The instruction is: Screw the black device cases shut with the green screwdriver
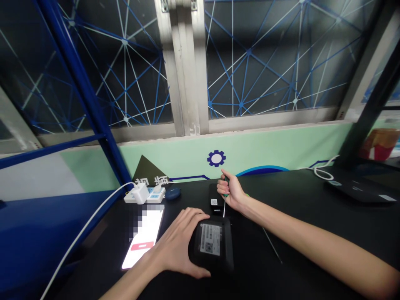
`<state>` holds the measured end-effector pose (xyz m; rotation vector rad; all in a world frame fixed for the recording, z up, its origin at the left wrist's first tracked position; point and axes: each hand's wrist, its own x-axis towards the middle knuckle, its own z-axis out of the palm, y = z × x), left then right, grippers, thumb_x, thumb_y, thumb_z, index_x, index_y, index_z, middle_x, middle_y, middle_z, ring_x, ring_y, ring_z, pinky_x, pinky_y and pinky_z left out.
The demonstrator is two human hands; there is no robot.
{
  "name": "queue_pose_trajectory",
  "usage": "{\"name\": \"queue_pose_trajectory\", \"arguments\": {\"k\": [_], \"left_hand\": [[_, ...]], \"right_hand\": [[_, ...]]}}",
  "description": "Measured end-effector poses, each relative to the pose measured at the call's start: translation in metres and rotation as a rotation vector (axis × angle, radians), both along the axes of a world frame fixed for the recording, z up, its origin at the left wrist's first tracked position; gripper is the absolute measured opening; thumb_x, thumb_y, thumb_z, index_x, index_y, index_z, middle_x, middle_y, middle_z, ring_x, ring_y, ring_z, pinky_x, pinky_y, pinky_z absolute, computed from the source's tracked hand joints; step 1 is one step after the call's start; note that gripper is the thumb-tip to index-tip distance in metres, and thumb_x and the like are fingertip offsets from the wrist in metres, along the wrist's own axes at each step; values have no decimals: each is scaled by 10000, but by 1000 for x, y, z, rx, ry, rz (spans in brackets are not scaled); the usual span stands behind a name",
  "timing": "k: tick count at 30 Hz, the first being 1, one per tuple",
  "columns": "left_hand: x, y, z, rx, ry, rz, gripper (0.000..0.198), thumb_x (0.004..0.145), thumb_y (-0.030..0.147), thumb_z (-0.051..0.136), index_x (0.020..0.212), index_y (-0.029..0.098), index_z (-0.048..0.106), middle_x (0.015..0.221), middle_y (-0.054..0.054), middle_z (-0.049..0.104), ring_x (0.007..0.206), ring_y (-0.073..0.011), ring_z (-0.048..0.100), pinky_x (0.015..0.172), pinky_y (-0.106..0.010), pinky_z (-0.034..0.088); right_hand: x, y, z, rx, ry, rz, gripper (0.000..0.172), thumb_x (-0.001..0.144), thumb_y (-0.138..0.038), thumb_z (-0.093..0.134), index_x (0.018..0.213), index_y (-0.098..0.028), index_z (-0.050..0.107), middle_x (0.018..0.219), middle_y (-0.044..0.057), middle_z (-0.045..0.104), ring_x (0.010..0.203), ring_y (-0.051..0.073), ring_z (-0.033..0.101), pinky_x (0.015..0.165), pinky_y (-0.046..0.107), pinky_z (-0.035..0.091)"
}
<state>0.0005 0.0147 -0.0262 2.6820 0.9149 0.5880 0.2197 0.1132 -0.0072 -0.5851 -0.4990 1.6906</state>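
On the table, the spread left hand clasps the box; the right fist's screwdriver may slip if tilted.

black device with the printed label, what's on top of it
On the black device is a white printed label. The screwdriver ends near the device's far edge; contact is unclear. The left hand covers part of the left side, hiding whatever is there.

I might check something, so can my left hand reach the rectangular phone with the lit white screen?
Probably yes: the phone lies beside your left hand with nothing seen between, though it must first release the black, squarish plastic box.
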Motion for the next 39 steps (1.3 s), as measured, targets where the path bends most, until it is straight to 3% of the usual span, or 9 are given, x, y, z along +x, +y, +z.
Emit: {"name": "queue_pose_trajectory", "arguments": {"k": [7, 15, 22, 25, 29, 30, 33, 35, 39], "left_hand": [[-1, 0, -1, 6, 25, 3, 1082, 489, 565, 870, 1395, 240, 376, 1343, -103, 476, 1232, -354, 454, 1100, -500, 317], [-3, 2, -6, -84, 77, 95, 1129, 524, 569, 855, 1472, 266, 321, 1411, -99, 439, 1300, -379, 400, 1137, -537, 272], [-5, -1, -7, -144, 126, 121, 1137, 543, 628, 834, 1495, 287, 315, 1457, -91, 405, 1351, -398, 348, 1157, -583, 215], [-5, -4, -7, -162, 129, 133, 1128, 560, 682, 801, 1503, 290, 321, 1462, -94, 407, 1370, -420, 322, 1149, -614, 214], [-5, -6, -5, -208, 147, 144, 1100, 606, 740, 741, 1516, 297, 312, 1506, -103, 363, 1408, -442, 254, 1144, -650, 184], [-5, -6, -5, -218, 154, 148, 1103, 609, 749, 734, 1520, 299, 304, 1520, -102, 346, 1416, -445, 236, 1144, -655, 177], [-5, -6, -5, -223, 164, 150, 1115, 610, 766, 723, 1529, 319, 277, 1550, -83, 311, 1428, -435, 218, 1154, -651, 158], [-6, -6, -5, -200, 156, 135, 1104, 618, 750, 731, 1530, 332, 269, 1550, -67, 316, 1423, -417, 248, 1166, -635, 151], [-8, -6, -2, -166, 162, 116, 1068, 636, 676, 765, 1525, 345, 276, 1539, -48, 334, 1407, -399, 292, 1176, -610, 165]], "right_hand": [[-3, -4, 1, 6, -11, -5, 308, 951, -273, 475, 678, -218, 343, 444, -129, 214, 328, 45, 139, 272, 134, 152], [-15, -19, -2, 94, -87, -2, 343, 840, -342, 655, 678, -210, 384, 459, -133, 252, 355, 28, 121, 302, 130, 101], [-9, -12, 3, 209, -158, -112, 354, 823, -380, 648, 663, -211, 382, 441, -131, 253, 373, 41, 127, 328, 147, 115], [-1, -9, 15, 272, -217, -150, 365, 811, -421, 669, 661, -207, 414, 438, -117, 307, 370, 48, 184, 341, 158, 171], [12, -16, 30, 326, -348, -159, 380, 786, -454, 713, 627, -188, 494, 529, -32, 512, 442, 92, 408, 410, 205, 315], [17, -20, 32, 342, -406, -164, 402, 792, -464, 706, 593, -180, 503, 545, -19, 527, 456, 94, 415, 425, 214, 312], [29, -34, 31, 519, -904, -242, 497, 879, -494, 583, 507, -171, 512, 494, -36, 431, 482, 99, 383, 486, 234, 298], [36, -44, 27, 583, -1124, -172, 486, 910, -489, 527, 535, -180, 517, 475, -60, 349, 463, 101, 321, 488, 250, 257], [43, -63, 17, 692, -1498, -127, 429, 923, -445, 503, 579, -189, 505, 520, -48, 425, 487, 114, 364, 516, 257, 272]]}}
